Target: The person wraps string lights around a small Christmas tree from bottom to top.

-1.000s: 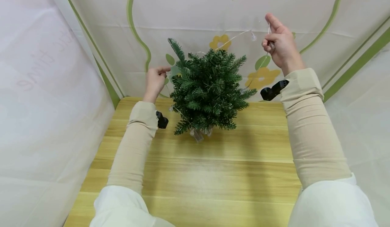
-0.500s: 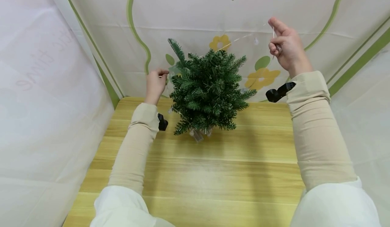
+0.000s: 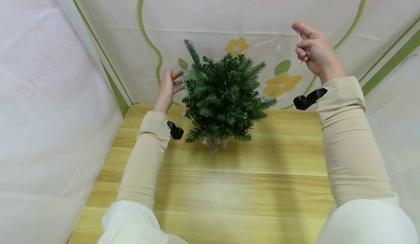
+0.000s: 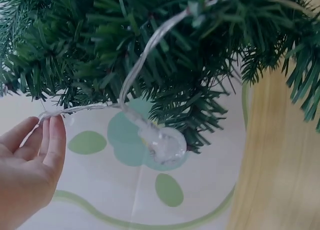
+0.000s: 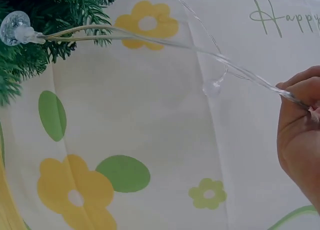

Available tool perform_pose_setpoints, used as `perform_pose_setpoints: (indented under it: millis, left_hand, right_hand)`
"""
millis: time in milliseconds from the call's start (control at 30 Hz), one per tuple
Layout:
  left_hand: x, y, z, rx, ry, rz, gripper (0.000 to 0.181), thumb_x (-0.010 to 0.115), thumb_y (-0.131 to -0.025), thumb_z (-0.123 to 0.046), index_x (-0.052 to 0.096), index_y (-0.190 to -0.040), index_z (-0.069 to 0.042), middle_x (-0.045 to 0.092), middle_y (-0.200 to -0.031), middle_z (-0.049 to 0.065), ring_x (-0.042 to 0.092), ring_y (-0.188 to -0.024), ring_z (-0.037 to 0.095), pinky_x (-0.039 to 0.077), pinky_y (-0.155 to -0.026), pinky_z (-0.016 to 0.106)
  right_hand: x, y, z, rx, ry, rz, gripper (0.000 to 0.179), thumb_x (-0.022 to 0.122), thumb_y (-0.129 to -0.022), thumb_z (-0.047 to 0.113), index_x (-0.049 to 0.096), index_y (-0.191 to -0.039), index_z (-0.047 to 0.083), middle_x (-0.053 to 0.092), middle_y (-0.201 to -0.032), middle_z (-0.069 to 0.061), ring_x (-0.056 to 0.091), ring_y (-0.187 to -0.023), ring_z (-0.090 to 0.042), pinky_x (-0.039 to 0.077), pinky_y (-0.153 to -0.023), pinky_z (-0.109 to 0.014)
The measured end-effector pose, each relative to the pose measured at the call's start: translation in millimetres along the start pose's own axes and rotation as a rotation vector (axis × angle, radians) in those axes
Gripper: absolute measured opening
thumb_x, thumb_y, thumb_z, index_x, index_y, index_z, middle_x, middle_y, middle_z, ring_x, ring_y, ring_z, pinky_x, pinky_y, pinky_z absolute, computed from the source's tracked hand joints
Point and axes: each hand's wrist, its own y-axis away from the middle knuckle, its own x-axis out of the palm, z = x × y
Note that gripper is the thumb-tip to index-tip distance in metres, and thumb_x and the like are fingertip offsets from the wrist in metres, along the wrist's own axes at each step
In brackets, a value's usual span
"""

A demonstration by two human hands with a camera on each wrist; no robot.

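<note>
A small artificial Christmas tree [image 3: 226, 94] stands at the back of the table. Around it runs a clear string of fairy lights [image 5: 175, 44] with clear bulbs. To the tree's left, my left hand [image 3: 168, 90] has its fingers fairly straight and spread, fingertips touching the wire. One bulb [image 4: 169, 146] hangs beside the needles in the left wrist view. Off to the right and raised, my right hand [image 3: 317, 54] grips the string with curled lower fingers, index finger extended. From there the wire stretches back behind the tree, another bulb [image 5: 212, 88] dangling from it.
The wooden table [image 3: 210, 193] extends in front of the tree. A printed fabric backdrop [image 3: 210, 11] rises close behind, and white fabric walls [image 3: 42, 127] flank both sides. A clear plastic piece [image 3: 212, 145] lies at the tree's foot.
My right hand has moved right and slightly down, drawing the string along. My left fingers have gone from pinching the wire to spreading out. The tree's top sprig has shifted slightly.
</note>
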Motion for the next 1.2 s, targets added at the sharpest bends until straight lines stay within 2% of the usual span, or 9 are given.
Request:
perform_pose_setpoints:
  millis: [233,367,467,567,700,800,900,1067,1200]
  left_hand:
    - [3.2,-1.3,1.7,0.024,-0.003,0.109,0.065,0.004,-0.102,-0.045,0.021,-0.152,-0.009,0.022,-0.160,0.010,0.029,-0.145,0.024,0.029,-0.119,0.035]
    - [2.5,-2.9,2.4,0.025,0.022,0.136,0.066,0.002,-0.102,-0.047,0.017,-0.153,-0.009,0.022,-0.160,0.011,0.025,-0.147,0.025,0.024,-0.122,0.034]
    - [0.9,-2.7,3.2,0.032,0.027,0.137,0.067,0.001,-0.102,-0.049,0.018,-0.153,-0.010,0.023,-0.159,0.011,0.026,-0.146,0.024,0.022,-0.122,0.034]
    - [-1.5,-1.1,3.7,0.048,0.019,0.132,0.066,0.001,-0.102,-0.049,0.019,-0.153,-0.012,0.025,-0.159,0.010,0.027,-0.146,0.023,0.022,-0.122,0.035]
    - [-5.4,2.6,3.7,0.068,0.031,0.113,0.065,0.003,-0.102,-0.049,0.022,-0.153,-0.012,0.028,-0.157,0.010,0.029,-0.145,0.023,0.024,-0.122,0.035]
    - [-7.9,6.3,3.6,0.080,0.052,0.087,0.064,0.006,-0.103,-0.047,0.026,-0.151,-0.011,0.031,-0.156,0.011,0.032,-0.144,0.024,0.026,-0.121,0.034]
    - [-9.5,11.7,3.4,0.108,0.068,0.055,0.062,0.008,-0.104,-0.044,0.029,-0.149,-0.008,0.034,-0.154,0.012,0.034,-0.142,0.025,0.028,-0.120,0.035]
    - [-8.4,26.2,2.9,0.182,0.098,0.009,0.059,0.013,-0.105,-0.039,0.034,-0.145,-0.002,0.040,-0.150,0.015,0.039,-0.138,0.026,0.032,-0.118,0.035]
    - [-4.4,40.0,2.0,0.214,0.136,-0.031,0.054,0.020,-0.105,-0.033,0.038,-0.141,0.003,0.046,-0.143,0.017,0.049,-0.128,0.023,0.035,-0.116,0.036]
  right_hand:
    - [-6.2,5.3,5.9,-0.002,0.022,-0.005,0.065,0.023,-0.095,-0.013,0.014,-0.154,0.012,0.006,-0.163,0.009,0.028,-0.043,-0.009,0.023,-0.039,-0.017]
    - [-10.7,9.7,8.7,0.030,0.074,-0.006,0.065,0.024,-0.094,-0.014,0.016,-0.153,0.010,0.009,-0.163,0.006,0.030,-0.044,-0.009,0.024,-0.039,-0.017]
    - [-15.3,15.0,10.4,0.061,0.141,-0.008,0.061,0.029,-0.096,-0.011,0.019,-0.153,0.009,0.030,-0.156,0.004,0.031,-0.044,-0.008,0.023,-0.039,-0.018]
    - [-20.5,22.2,12.0,0.088,0.215,-0.001,0.056,0.039,-0.098,-0.002,0.024,-0.152,0.008,0.057,-0.132,0.004,0.029,-0.043,-0.009,0.021,-0.039,-0.020]
    - [-26.8,33.7,14.0,0.104,0.329,0.018,0.046,0.047,-0.098,0.006,0.042,-0.143,0.012,0.071,-0.105,0.007,0.027,-0.043,-0.011,0.017,-0.041,-0.026]
    - [-30.5,43.0,14.7,0.119,0.415,0.020,0.031,0.049,-0.098,0.008,0.058,-0.126,0.016,0.072,-0.099,0.007,0.027,-0.045,-0.012,0.014,-0.046,-0.028]
    - [-33.3,53.4,13.1,0.150,0.514,0.019,0.024,0.049,-0.099,0.012,0.062,-0.114,0.024,0.072,-0.094,0.009,0.027,-0.047,-0.012,0.013,-0.049,-0.030]
    - [-32.3,74.3,4.2,0.169,0.739,0.048,0.022,0.047,-0.100,0.023,0.055,-0.119,0.030,0.069,-0.095,0.016,0.028,-0.049,-0.013,0.015,-0.049,-0.035]
    - [-25.3,88.5,-4.3,0.163,0.790,0.062,0.021,0.047,-0.100,0.026,0.052,-0.120,0.025,0.069,-0.097,0.019,0.031,-0.049,-0.014,0.016,-0.048,-0.038]
